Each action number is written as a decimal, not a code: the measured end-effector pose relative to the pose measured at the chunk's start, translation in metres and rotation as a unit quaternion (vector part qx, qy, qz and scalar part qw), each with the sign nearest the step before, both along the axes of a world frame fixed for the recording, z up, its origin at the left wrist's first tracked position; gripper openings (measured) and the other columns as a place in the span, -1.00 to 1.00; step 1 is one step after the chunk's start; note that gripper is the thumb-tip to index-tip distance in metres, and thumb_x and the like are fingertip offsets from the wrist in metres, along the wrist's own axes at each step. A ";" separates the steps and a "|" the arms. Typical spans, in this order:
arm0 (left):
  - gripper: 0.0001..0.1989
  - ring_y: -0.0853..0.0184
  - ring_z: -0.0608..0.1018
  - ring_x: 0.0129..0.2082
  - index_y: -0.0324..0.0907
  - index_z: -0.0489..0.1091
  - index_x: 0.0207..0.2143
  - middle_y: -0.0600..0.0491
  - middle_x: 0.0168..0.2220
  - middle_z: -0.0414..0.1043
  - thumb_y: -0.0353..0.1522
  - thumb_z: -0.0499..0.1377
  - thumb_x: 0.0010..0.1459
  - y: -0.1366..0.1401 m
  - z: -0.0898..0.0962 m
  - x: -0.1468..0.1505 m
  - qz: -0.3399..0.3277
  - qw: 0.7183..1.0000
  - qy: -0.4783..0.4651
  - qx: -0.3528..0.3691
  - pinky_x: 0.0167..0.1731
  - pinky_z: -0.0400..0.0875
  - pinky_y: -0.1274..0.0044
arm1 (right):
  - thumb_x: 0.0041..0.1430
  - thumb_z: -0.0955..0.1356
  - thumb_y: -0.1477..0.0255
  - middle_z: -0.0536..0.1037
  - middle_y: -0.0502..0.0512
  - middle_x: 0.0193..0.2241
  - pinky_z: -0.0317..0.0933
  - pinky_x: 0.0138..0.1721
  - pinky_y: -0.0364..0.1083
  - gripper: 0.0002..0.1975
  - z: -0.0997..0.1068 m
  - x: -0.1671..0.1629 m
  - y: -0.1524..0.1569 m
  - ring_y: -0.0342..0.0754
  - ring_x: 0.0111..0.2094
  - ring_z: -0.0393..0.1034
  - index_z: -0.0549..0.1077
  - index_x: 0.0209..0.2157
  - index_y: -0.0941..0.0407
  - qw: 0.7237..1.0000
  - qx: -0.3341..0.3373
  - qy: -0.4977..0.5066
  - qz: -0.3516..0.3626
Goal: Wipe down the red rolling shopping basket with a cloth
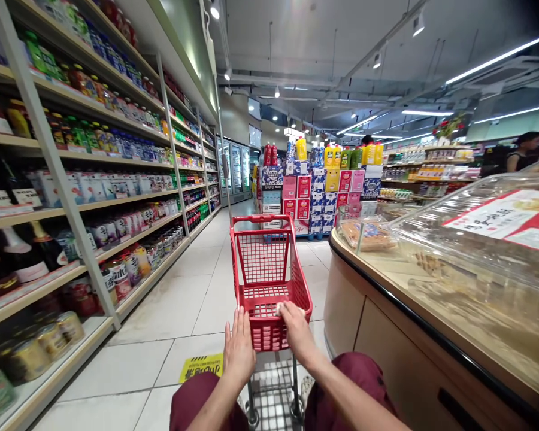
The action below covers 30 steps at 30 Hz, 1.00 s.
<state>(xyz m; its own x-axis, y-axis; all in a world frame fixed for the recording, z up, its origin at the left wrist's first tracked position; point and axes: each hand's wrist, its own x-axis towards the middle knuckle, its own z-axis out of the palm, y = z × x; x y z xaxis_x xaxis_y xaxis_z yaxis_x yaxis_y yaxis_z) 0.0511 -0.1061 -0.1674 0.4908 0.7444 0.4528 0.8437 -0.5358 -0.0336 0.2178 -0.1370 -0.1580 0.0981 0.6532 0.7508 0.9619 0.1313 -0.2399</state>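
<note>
From my remote seat I see a drinks shelf (pixel 56 155) fill the left of the frame and a display counter (pixel 348 305) the lower right. Between them, at centre, stands a red basket trolley (pixel 269 321), its long axis running away from me toward the middle of the frame, its near rim closest to my hands.

My left hand (pixel 240 347) is flat, fingers straight and together, pointing up the frame along the basket's near left corner; it grips nothing. My right hand (pixel 300 329) is at the right part of the near rim, fingers bent down and closed over a crumpled white wad (pixel 279 309), perhaps a cloth or tissue. The relation I judge most important is this: the wad lies under my right fingertips, at the rim, so the right hand is clearly the nearer, with the left just across the near wall from it.

The trolley's lower frame is partly covered by my forearms and maroon-clad knees (pixel 197 401). A knee also cuts off the yellow floor sign (pixel 206 363). I cannot tell how firmly the left fingers touch the plastic, and most of the wad is hidden, its folds unclear.
</note>
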 end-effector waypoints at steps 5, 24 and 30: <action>-0.27 0.25 -0.11 0.23 -0.33 -0.11 0.18 -0.11 0.23 -0.17 -0.56 -0.08 -0.13 0.000 0.003 -0.003 -0.014 1.000 0.021 -0.007 0.16 -0.13 0.25 | 0.13 0.11 0.64 0.35 0.20 0.00 0.18 0.01 0.06 -0.57 -0.022 -0.020 0.002 0.00 0.07 0.17 0.30 0.01 0.13 0.997 -0.011 -0.060 0.041; -0.26 0.23 -0.08 0.23 -0.34 -0.16 0.19 -0.13 0.23 -0.13 -0.55 -0.07 -0.12 -0.006 0.001 0.003 0.003 0.999 0.029 0.021 0.16 -0.15 0.20 | 0.18 0.07 0.65 0.23 0.22 0.09 0.05 0.08 0.16 -0.54 -0.027 0.033 -0.032 0.03 0.17 -0.03 0.18 0.10 0.13 0.999 0.017 0.009 -0.028; -0.28 0.21 -0.07 0.23 -0.29 -0.15 0.19 -0.11 0.23 -0.13 -0.54 -0.06 -0.08 -0.005 0.000 0.001 0.008 0.999 0.025 0.032 0.14 -0.15 0.14 | 0.18 0.11 0.62 0.31 0.21 0.03 0.09 0.06 0.14 -0.60 -0.025 0.001 -0.012 0.04 0.13 0.05 0.29 0.02 0.15 0.998 0.007 -0.035 0.045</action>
<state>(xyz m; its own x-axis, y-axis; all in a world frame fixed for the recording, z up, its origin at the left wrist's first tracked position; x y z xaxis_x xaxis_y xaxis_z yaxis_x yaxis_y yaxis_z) 0.0525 -0.1115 -0.1674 0.5022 0.7226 0.4750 0.8485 -0.5178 -0.1093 0.2183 -0.1490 -0.1833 -0.0127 0.6469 0.7625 0.9605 0.2200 -0.1707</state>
